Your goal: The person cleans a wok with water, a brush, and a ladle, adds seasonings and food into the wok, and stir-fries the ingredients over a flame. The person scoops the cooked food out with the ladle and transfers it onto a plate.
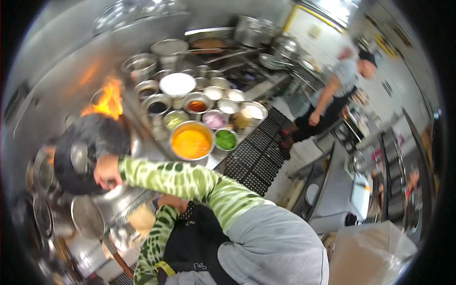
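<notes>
My right hand [108,173] is closed at the near edge of a dark wok [107,135]. A metal ladle [81,158] lies inside the wok, its bowl just beyond my fingers; I take it to be in this hand, though the handle is mostly covered. Orange flame [108,99] rises at the wok's far side. Close to my black apron is my left hand [173,203], partly covered by my right sleeve, with its fingers hidden. A beige cloth or pad [141,218] lies beside it, and a round strainer with a wooden handle [88,217] is below the wok.
Several containers stand beyond my right arm, among them a pot of orange liquid [191,141], chopped greens [225,139] and a white bowl [177,84]. A co-worker [332,90] stands past the black floor mat [251,152]. A plastic-covered box [373,256] is at lower right.
</notes>
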`<action>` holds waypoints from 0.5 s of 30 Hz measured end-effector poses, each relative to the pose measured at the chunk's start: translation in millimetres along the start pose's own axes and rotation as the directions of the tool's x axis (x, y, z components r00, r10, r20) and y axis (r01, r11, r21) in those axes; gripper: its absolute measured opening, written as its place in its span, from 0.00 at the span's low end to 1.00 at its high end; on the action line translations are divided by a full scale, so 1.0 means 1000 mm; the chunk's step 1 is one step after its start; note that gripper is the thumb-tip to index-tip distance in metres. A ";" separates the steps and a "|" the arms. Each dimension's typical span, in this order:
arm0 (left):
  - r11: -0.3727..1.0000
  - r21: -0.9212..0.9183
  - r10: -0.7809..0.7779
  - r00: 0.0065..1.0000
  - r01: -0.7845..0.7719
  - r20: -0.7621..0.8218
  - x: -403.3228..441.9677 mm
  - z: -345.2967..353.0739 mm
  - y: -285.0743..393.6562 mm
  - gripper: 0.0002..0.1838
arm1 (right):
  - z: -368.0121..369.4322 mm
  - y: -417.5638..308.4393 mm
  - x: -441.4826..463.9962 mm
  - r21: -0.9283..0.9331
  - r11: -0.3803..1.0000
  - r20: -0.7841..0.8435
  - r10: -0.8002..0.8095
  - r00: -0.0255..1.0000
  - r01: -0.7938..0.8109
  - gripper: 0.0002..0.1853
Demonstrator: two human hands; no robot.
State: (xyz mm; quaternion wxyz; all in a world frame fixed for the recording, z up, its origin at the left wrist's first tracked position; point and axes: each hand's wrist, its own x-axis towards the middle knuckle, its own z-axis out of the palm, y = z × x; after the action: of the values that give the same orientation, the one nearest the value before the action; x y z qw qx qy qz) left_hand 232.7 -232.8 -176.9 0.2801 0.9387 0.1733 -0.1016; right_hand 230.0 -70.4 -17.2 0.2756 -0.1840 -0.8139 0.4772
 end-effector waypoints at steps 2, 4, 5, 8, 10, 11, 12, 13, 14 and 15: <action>0.960 0.258 -0.141 0.985 0.110 0.104 -0.013 -0.018 0.020 0.30 | 0.011 0.007 -0.022 0.508 0.716 -0.077 0.591 0.803 -0.479 0.07; 0.896 0.310 -0.313 0.947 0.320 -0.072 -0.008 0.017 -0.002 0.35 | -0.001 -0.088 -0.069 0.329 0.663 -0.172 0.742 0.648 -0.672 0.19; 0.870 0.254 -0.404 0.906 0.423 -0.124 -0.009 0.013 0.000 0.36 | -0.006 -0.099 -0.083 0.267 0.686 -0.221 0.728 0.649 -0.677 0.17; 0.823 -0.059 -0.552 0.770 0.565 -0.321 -0.027 -0.001 -0.004 0.36 | -0.016 -0.134 -0.110 0.085 0.721 -0.313 0.674 0.669 -0.687 0.15; 0.958 0.090 -0.063 0.509 0.272 -0.859 -0.030 0.034 -0.085 0.31 | -0.019 -0.129 -0.117 -0.121 0.757 -0.410 0.551 0.727 -0.642 0.16; 0.813 -0.563 -0.548 0.521 0.147 -0.654 -0.045 0.012 -0.083 0.31 | -0.019 -0.107 -0.117 -0.269 0.758 -0.465 0.438 0.769 -0.594 0.16; 0.267 -0.962 -0.787 0.589 0.053 -0.185 -0.072 -0.019 -0.072 0.30 | -0.018 -0.095 -0.115 -0.417 0.731 -0.495 0.315 0.810 -0.539 0.16; 0.084 -0.989 -0.759 0.636 -0.124 -0.144 -0.097 -0.029 -0.072 0.30 | -0.018 -0.109 -0.122 -0.347 0.747 -0.531 0.341 0.775 -0.567 0.20; -0.079 -0.959 -0.728 0.673 -0.273 -0.131 -0.124 -0.038 -0.062 0.30 | -0.016 -0.108 -0.125 -0.372 0.727 -0.582 0.302 0.755 -0.578 0.20; -0.250 -0.885 -0.696 0.709 -0.394 -0.119 -0.152 -0.047 -0.052 0.31 | -0.016 -0.099 -0.125 -0.435 0.690 -0.559 0.297 0.774 -0.579 0.25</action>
State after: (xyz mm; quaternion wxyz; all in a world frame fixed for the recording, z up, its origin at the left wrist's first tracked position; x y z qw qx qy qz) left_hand 77.7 -206.5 -119.9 0.7931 0.2634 0.4051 0.3709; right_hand 334.2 -177.3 42.3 0.2578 -0.5582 -0.7628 0.2002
